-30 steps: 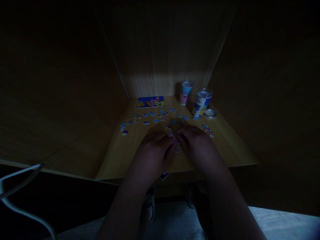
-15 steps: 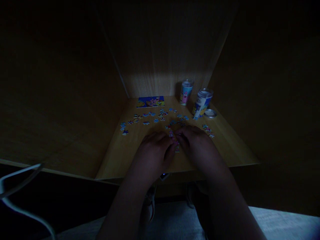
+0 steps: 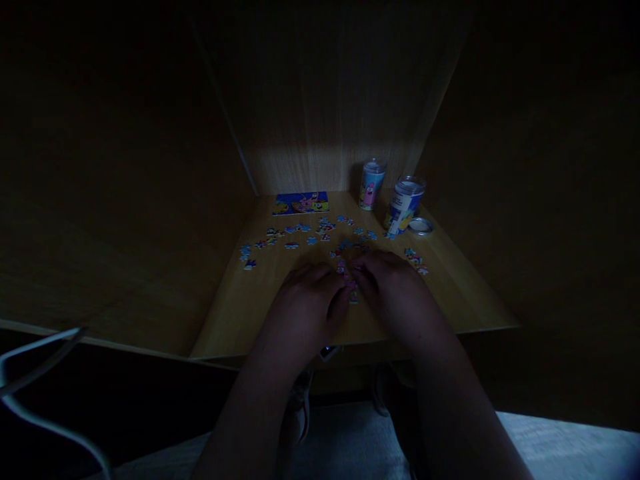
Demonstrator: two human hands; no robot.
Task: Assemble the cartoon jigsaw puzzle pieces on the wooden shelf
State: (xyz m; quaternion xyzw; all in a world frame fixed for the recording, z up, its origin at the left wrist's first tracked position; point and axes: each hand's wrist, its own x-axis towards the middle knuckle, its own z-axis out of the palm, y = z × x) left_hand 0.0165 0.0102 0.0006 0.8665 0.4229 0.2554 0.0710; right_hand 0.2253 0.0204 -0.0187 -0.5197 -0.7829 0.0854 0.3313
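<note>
Both hands meet over a small cluster of pink jigsaw puzzle pieces (image 3: pixel 353 293) near the front of the wooden desk (image 3: pixel 240 320). My left hand (image 3: pixel 313 293) is closed, thumb and fingertips pinching at the cluster's left side. Opposite it, my right hand (image 3: pixel 390 283) is closed too, its fingertips together at the cluster's upper right; a puzzle piece seems to be in that pinch, mostly hidden. Just beyond the fingers lie loose blue and red puzzle pieces (image 3: pixel 345 247). The scene is dim, so fine detail is hard to make out.
More loose pieces (image 3: pixel 273 233) spread to the left and a few (image 3: pixel 415 260) to the right. A picture card (image 3: pixel 300 203) lies at the back. Two cartoon-printed cans (image 3: pixel 371 185) and a round lid (image 3: pixel 421 227) stand back right. Wooden panels enclose the sides; a white cable (image 3: pixel 55 427) hangs lower left.
Very little differs. Both hands stay at the cluster with nearly the same grip, and the whole view has shifted slightly.
</note>
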